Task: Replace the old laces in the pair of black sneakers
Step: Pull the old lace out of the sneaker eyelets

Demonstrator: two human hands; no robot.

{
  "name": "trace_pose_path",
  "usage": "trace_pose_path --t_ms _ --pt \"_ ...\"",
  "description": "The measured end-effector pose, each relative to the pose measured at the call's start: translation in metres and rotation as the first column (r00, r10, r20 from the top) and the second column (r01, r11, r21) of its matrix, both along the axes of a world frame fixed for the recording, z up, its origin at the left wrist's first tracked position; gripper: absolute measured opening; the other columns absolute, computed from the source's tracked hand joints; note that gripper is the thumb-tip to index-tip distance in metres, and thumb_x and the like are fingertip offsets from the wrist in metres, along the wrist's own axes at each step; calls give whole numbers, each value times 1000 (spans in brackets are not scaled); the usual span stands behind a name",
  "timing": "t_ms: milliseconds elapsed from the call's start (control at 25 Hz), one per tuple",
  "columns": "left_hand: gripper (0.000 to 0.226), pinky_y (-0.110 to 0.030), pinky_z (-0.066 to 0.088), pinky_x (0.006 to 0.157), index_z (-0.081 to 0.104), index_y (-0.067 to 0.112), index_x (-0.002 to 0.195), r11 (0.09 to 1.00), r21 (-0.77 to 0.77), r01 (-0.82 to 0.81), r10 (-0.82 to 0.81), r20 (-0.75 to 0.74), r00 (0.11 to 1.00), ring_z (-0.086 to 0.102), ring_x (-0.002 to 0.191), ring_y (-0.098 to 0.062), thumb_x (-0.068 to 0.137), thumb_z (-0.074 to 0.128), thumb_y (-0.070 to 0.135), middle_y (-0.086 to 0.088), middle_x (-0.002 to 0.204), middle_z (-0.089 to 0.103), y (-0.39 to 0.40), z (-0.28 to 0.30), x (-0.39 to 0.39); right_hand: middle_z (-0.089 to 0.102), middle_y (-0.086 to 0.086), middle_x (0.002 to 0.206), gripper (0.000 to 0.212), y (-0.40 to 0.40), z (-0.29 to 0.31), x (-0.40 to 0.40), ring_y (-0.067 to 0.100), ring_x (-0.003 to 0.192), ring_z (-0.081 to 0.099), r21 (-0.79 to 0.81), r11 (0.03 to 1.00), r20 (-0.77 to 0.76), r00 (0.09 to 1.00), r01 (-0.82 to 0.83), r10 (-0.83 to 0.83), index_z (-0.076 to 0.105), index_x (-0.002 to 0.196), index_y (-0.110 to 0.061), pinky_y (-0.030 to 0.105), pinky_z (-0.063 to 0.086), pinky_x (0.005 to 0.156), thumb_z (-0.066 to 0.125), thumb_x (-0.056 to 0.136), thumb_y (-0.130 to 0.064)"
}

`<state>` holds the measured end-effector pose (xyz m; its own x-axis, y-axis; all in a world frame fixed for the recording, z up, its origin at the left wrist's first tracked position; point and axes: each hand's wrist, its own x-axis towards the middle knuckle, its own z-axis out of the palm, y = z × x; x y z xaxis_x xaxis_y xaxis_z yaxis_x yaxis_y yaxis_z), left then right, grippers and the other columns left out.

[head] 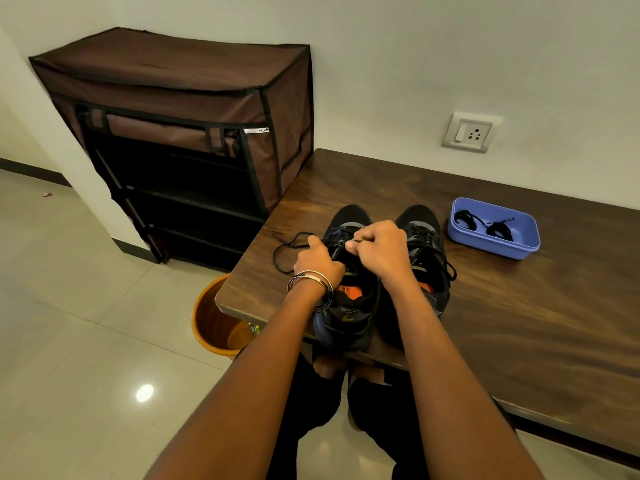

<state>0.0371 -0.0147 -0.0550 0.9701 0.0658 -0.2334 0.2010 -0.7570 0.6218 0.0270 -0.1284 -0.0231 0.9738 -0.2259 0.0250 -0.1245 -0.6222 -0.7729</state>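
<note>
Both hands on left sneaker (346, 303) at table's (519, 323) near edge: left hand (317, 259) gripping its collar, right hand (379, 249) pinching old lace (289, 249). Best pulled eyelet by eyelet, shoe steadied. Beyond, right sneaker (427, 251); farther right, tray (493, 228) holding new laces (485, 223).

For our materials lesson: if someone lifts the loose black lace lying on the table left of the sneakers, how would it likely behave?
The loose black lace would probably flop and dangle, since it already lies in slack curves on the table. It looks thin, so likely very light. One end seems to run toward the left sneaker under the left hand, so it may tug there.
</note>
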Motion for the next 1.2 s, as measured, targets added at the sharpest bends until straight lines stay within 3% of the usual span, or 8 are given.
trace_pose_path --t_ms 200,320,440,520,760,880,1000,1200 --pt "48 -42 46 86 37 7 125 1000 -7 -3 3 4 1000 56 109 -40 85 59 19 -21 120 56 -1 0 -1 76 4 87 18 -15 27 -17 16 93 71 750 640 -56 980 167 -190 76 78 -7 32 52 81 64 84 5" --pt "50 -43 46 88 36 6 128 1000 -12 8 -8 3 1000 56 110 -40 84 58 17 -20 122 55 0 0 -1 70 5 75 21 -25 32 -18 22 80 71 903 363 -127 950 230 -285 67 74 -6 39 52 84 55 90 2" --pt "52 -43 47 88 35 6 129 1000 -12 21 -21 -3 1000 55 110 -40 83 57 17 -20 123 55 1 0 0 63 9 79 29 -29 19 -14 26 79 64 89 948 30 950 306 -309 66 78 -3 38 48 74 61 94 -27" --pt "52 -42 47 87 35 7 129 1000 -10 21 -21 -7 1000 56 110 -40 83 58 18 -20 123 55 1 1 1 59 12 109 33 -23 14 -8 31 107 57 -312 937 80 987 154 -136 68 105 -8 40 47 86 69 89 -37" --pt "52 -43 47 89 37 7 127 999 -17 29 -30 -9 1000 56 108 -38 83 60 21 -18 122 56 3 0 2 53 9 125 23 11 2 -1 31 121 48 -621 766 -114 986 -167 123 68 113 -13 51 44 98 64 92 -22" --pt "50 -42 48 89 37 7 126 999 -22 28 -28 -13 1000 57 107 -39 83 60 20 -19 120 56 3 -2 4 64 8 109 14 11 -4 3 31 107 59 -434 899 -62 998 -51 27 72 93 -9 50 48 93 66 90 -21" --pt "49 -43 48 89 38 7 127 999 -32 0 0 -10 1000 57 108 -40 83 58 18 -20 120 56 2 -5 5 71 17 94 20 0 6 0 34 94 66 98 987 -136 984 126 -112 71 82 3 48 54 81 65 89 -15" --pt "48 -42 47 89 38 7 125 999 -34 -3 3 -6 1000 56 109 -39 83 58 15 -20 121 56 0 -4 5 65 3 71 27 -30 45 -21 18 78 65 912 376 -55 956 166 -289 61 77 -10 34 52 76 48 99 -5"
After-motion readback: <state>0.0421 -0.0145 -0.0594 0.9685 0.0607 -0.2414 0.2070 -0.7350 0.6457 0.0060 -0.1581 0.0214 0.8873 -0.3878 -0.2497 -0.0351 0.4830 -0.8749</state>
